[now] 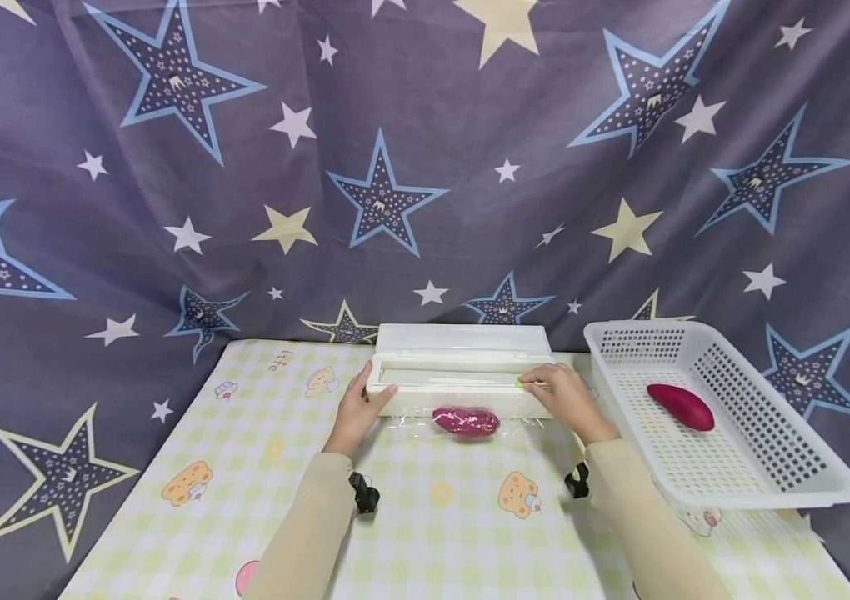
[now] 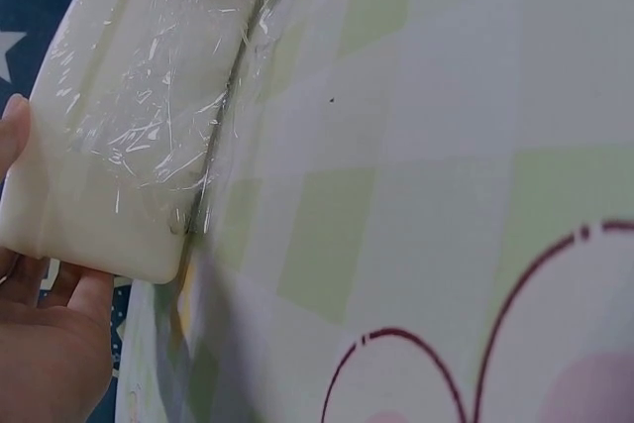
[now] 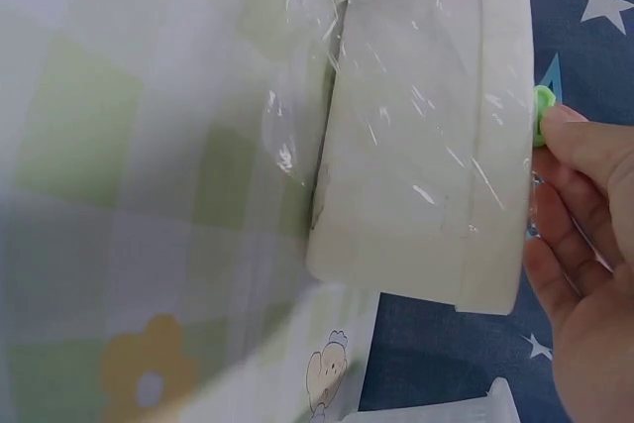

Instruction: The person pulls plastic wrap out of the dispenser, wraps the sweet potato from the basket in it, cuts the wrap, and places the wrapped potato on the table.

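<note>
A white cling film dispenser (image 1: 425, 402) stands on the table with its clear lid raised at the back. My left hand (image 1: 357, 412) grips its left end, thumb at the front and fingers around the end. At the right of the top, my right hand (image 1: 571, 398) pinches the small green cutter slider (image 3: 544, 116) between thumb and fingers. Against the front wall lies a magenta sweet potato (image 1: 466, 421) under clear cling film (image 2: 149, 116), which spreads over the dispenser's front. Only the sweet potato's edge shows in both wrist views.
A white perforated basket (image 1: 807, 492) stands at the right, with another magenta sweet potato (image 1: 683, 407) inside it. The table carries a green checked cloth (image 1: 425, 542) with cartoon bears. A dark star-printed curtain (image 1: 425, 250) hangs behind the table's back edge.
</note>
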The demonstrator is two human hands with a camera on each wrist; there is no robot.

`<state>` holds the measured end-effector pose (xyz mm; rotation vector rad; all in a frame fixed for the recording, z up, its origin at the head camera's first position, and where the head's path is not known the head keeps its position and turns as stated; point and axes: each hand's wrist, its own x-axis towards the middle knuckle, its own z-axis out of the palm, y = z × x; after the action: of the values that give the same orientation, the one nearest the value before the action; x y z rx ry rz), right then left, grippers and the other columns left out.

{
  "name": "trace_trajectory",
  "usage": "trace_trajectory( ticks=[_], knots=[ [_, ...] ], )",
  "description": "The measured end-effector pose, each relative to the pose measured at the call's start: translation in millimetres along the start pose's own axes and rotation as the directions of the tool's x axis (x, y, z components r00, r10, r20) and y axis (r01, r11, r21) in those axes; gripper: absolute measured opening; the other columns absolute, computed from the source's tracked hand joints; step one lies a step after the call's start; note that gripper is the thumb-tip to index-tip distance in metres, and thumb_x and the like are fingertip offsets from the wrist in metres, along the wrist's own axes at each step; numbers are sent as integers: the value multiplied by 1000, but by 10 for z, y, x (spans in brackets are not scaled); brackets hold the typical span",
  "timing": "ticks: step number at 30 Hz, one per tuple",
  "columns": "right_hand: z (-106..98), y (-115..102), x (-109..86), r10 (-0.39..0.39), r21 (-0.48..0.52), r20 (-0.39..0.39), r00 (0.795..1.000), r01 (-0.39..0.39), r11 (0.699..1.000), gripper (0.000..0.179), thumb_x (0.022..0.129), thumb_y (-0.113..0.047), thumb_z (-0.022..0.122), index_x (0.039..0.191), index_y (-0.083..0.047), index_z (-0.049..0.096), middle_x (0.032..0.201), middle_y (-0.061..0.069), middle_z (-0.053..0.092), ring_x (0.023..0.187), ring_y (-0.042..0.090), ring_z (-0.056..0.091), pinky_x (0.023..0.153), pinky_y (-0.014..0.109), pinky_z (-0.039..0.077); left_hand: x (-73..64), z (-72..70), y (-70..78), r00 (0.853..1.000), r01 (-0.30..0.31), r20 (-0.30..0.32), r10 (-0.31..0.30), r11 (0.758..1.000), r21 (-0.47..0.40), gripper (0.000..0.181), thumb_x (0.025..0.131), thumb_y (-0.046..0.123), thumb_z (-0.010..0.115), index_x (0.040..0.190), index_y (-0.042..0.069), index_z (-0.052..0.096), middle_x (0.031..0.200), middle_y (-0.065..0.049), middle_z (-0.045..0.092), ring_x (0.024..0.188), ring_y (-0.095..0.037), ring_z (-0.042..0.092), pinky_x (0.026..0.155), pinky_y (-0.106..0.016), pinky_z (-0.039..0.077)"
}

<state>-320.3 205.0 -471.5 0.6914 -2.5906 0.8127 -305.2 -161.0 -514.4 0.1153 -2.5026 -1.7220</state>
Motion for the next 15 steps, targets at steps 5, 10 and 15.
trace_trajectory(
  ticks=[5, 10, 15],
  knots=[
    [53, -30, 39, -22, 9, -8, 1000, 22, 1000, 11, 88, -9, 76, 99, -7, 78, 105, 11, 74, 101, 36, 65, 93, 52, 49, 0, -9, -2, 1000, -7, 3, 7, 1000, -2, 82, 96, 36, 69, 161, 16, 23, 161, -18, 23, 143, -41, 30, 117, -49, 27],
    [131, -72, 92, -42, 64, -4, 999, 42, 997, 11, 88, -7, 76, 99, -5, 78, 102, 12, 74, 100, 36, 65, 94, 51, 49, -8, -15, 9, 1000, -19, 2, 19, 1000, -12, 81, 96, 36, 69, 160, 15, 24, 161, -18, 23, 143, -41, 30, 117, -49, 27],
    [172, -120, 121, -32, 78, 18, 999, 30, 997, 10, 89, -8, 76, 99, -6, 78, 103, 11, 74, 102, 36, 65, 95, 51, 49, -26, -14, 23, 1000, -17, -5, 17, 1000, -12, 81, 96, 35, 69, 160, 15, 25, 161, -18, 24, 143, -41, 31, 117, -48, 26]
  ],
)
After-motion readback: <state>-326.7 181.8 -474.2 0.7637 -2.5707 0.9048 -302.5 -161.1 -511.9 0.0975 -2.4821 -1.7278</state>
